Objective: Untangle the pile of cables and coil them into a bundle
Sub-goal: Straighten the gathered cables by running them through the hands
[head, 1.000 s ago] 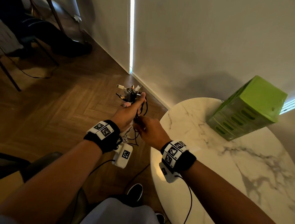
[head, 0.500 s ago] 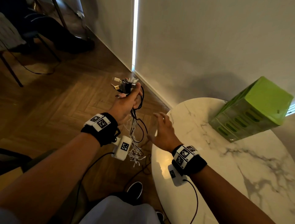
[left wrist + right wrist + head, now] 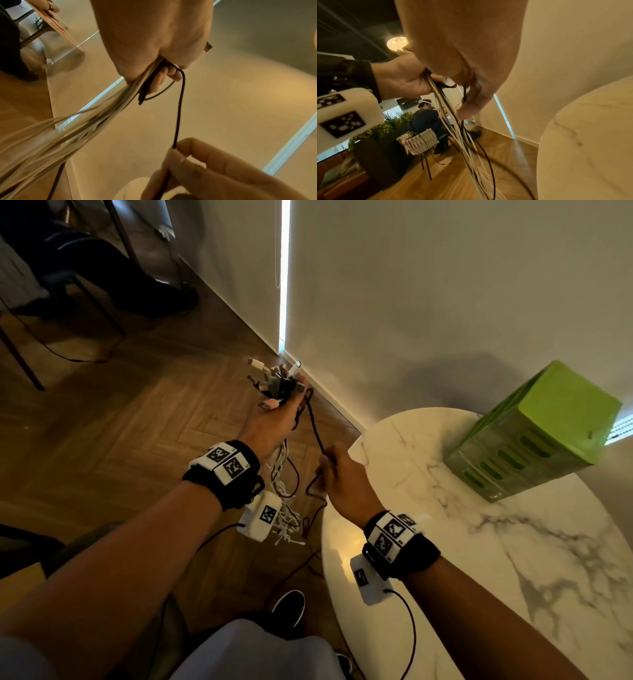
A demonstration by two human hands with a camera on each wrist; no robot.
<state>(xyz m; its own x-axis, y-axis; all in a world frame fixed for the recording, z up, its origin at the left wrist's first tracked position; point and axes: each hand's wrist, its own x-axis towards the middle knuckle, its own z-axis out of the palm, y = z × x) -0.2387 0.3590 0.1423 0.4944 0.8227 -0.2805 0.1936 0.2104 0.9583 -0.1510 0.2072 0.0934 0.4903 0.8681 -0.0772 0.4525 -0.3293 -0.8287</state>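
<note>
My left hand (image 3: 274,422) grips a bunch of white and black cables (image 3: 282,474) held out over the floor, with their plug ends (image 3: 277,381) sticking up past the fingers. The loose lengths hang down below the wrist in a tangle (image 3: 287,522). In the left wrist view the fist (image 3: 164,56) closes round the white strands (image 3: 85,121). One black cable (image 3: 315,429) runs taut from that fist down to my right hand (image 3: 337,474), which pinches it between thumb and fingertips (image 3: 178,155). In the right wrist view the black cable (image 3: 464,93) passes under the right hand's fingers.
A round white marble table (image 3: 496,542) stands to the right with a green slotted box (image 3: 534,433) on it by the wall. Wooden floor lies below the hands. A chair (image 3: 419,142) and a seated person (image 3: 426,116) are across the room. My shoe (image 3: 289,607) is under the cables.
My right hand went from the bunch, opened beside the table edge, and now pinches one black cable, drawn away from the left fist. The left hand has lifted the bunch slightly forward.
</note>
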